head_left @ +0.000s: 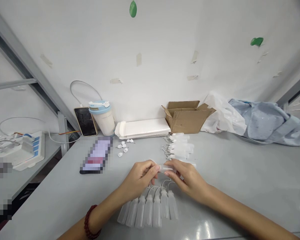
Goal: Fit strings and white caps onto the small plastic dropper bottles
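Above the grey table, a small clear plastic bottle point(167, 168) lies sideways between my two hands. My left hand point(141, 175) pinches its neck end, where fingers cover most of any cap. The body of the same bottle is gripped by the fingers and thumb of my right hand point(187, 176). Just below my hands, several translucent squeeze bottles point(149, 211) with white tops and thin strap loops lie in a row. Beyond my right hand is another group of bottles point(181, 147), their straps pointing left. Several small white needle-tipped caps point(120, 154) are scattered beyond my left hand.
A phone point(97, 156) lies at left. Behind it, another phone point(86, 121) leans by a blue-lidded cup point(103, 118). Along the wall are stacked white packets point(145, 128), an open cardboard box point(190, 120), a white plastic bag point(222, 115) and blue cloth point(267, 121). A power strip point(37, 150) sits far left.
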The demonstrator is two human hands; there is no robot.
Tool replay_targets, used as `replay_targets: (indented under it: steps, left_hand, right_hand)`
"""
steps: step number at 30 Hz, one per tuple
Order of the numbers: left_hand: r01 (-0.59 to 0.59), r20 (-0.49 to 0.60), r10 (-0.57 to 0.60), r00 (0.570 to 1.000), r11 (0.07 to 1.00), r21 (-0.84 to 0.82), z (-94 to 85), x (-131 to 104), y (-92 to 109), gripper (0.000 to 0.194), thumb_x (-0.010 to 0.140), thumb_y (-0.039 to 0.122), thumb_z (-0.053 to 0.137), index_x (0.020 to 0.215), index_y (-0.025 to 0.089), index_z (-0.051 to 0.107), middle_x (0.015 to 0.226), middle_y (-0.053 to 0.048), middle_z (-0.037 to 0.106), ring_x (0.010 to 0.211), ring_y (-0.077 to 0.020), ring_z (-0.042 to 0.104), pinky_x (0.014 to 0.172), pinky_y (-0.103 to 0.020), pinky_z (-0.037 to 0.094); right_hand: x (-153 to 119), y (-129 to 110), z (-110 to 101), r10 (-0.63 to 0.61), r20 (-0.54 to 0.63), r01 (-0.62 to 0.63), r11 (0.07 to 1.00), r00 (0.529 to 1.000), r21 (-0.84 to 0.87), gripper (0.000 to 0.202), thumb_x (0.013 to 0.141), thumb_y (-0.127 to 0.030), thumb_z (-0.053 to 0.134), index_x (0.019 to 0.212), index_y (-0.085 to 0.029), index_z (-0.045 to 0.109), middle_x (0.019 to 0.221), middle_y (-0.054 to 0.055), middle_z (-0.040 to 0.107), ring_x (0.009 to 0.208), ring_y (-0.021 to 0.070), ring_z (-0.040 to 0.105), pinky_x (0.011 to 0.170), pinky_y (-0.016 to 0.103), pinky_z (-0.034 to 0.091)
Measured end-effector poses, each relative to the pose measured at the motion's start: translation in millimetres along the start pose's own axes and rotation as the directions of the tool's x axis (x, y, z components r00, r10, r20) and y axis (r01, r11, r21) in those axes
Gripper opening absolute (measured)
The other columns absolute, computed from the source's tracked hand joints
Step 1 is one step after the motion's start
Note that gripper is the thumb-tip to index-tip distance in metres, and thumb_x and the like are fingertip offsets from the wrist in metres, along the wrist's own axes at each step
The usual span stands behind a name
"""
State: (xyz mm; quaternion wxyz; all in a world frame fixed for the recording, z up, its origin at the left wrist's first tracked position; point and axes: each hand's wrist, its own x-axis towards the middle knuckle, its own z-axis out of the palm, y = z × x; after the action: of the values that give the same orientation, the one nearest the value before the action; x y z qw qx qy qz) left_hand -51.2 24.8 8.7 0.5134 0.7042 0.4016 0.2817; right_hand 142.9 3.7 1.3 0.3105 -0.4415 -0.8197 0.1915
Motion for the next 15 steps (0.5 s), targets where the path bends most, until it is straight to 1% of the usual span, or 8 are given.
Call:
replay_targets:
  steps: [2,4,6,8,10,12,14,15]
  left_hand:
    - [0.017,-0.015,-0.017,1.000,1.000,-0.010,0.3,0.6,0.5,0.034,0.088,0.038,0.043,0.065,0.015,0.053,0.056,0.003,0.051,0.051,-0.0099,0.049,0.051,-0.021,0.040]
    - [0.039,-0.020,-0.039,0.999,0.999,-0.023,1.2,0.9,1.5,0.033,0.088,0.037,0.045,0.064,0.015,0.054,0.054,0.004,0.049,0.049,-0.0097,0.048,0.050,-0.020,0.039]
    - [0.028,-0.029,-0.029,0.999,0.999,-0.036,2.7,0.5,2.4,0.030,0.086,0.036,0.047,0.067,0.015,0.056,0.056,0.003,0.050,0.050,-0.0098,0.049,0.050,-0.021,0.040]
    - [-0.019,-0.047,0.017,0.999,0.999,-0.043,4.4,-0.3,2.7,0.024,0.085,0.034,0.050,0.074,0.015,0.059,0.063,0.001,0.053,0.053,-0.0104,0.050,0.052,-0.021,0.042]
    - [-0.076,-0.055,0.075,0.996,0.997,-0.021,5.8,-1.4,2.7,0.019,0.085,0.031,0.051,0.078,0.015,0.059,0.068,0.000,0.055,0.057,-0.0113,0.052,0.054,-0.021,0.043]
    - [-0.123,-0.053,0.125,0.991,0.991,0.046,6.5,-2.7,2.4,0.017,0.085,0.028,0.050,0.080,0.015,0.059,0.068,0.000,0.055,0.059,-0.0119,0.053,0.056,-0.022,0.044]
    - [-0.183,-0.050,0.193,0.980,0.970,0.158,7.1,-4.2,1.9,0.016,0.087,0.025,0.048,0.079,0.016,0.059,0.066,0.000,0.055,0.059,-0.0120,0.053,0.058,-0.022,0.043]
    - [-0.218,-0.051,0.234,0.971,0.951,0.219,7.6,-4.9,1.6,0.015,0.087,0.023,0.047,0.080,0.016,0.058,0.065,0.000,0.055,0.059,-0.0121,0.053,0.059,-0.023,0.043]
  right_hand:
    - [-1.3,3.2,2.3,-0.082,-0.006,0.081,0.990,0.997,-0.111,0.025,0.094,-0.034,0.038,0.103,-0.017,0.054,0.076,0.008,0.059,0.065,0.0181,0.053,0.057,0.028,0.040]
    - [-1.8,5.2,3.3,-0.140,-0.007,0.137,0.977,0.990,-0.162,0.027,0.095,-0.031,0.035,0.104,-0.016,0.054,0.075,0.008,0.058,0.064,0.0183,0.052,0.055,0.028,0.040]
    - [-1.7,4.9,2.3,-0.165,-0.013,0.161,0.975,0.986,-0.154,0.028,0.095,-0.030,0.032,0.103,-0.014,0.054,0.072,0.008,0.056,0.061,0.0180,0.050,0.054,0.028,0.039]
    - [-0.9,2.4,-0.6,-0.156,-0.020,0.152,0.981,0.988,-0.120,0.030,0.095,-0.030,0.031,0.100,-0.014,0.055,0.070,0.007,0.054,0.059,0.0175,0.047,0.053,0.028,0.037]
    - [0.5,-1.4,-4.2,-0.103,-0.016,0.102,0.994,0.995,-0.051,0.031,0.096,-0.032,0.031,0.094,-0.016,0.057,0.067,0.005,0.052,0.058,0.0163,0.045,0.054,0.028,0.036]
    - [2.4,-4.6,-7.0,-0.009,0.013,0.008,0.997,1.000,0.071,0.035,0.095,-0.036,0.030,0.082,-0.018,0.057,0.064,0.002,0.049,0.058,0.0150,0.044,0.055,0.027,0.035]
    - [4.7,-5.3,-7.9,0.114,0.076,-0.129,0.964,0.991,0.233,0.042,0.094,-0.042,0.033,0.065,-0.019,0.051,0.058,-0.001,0.045,0.055,0.0133,0.042,0.054,0.026,0.033]
    - [5.7,-4.4,-7.5,0.178,0.118,-0.208,0.924,0.977,0.320,0.045,0.092,-0.047,0.034,0.059,-0.019,0.046,0.055,-0.002,0.041,0.052,0.0123,0.040,0.052,0.026,0.032]
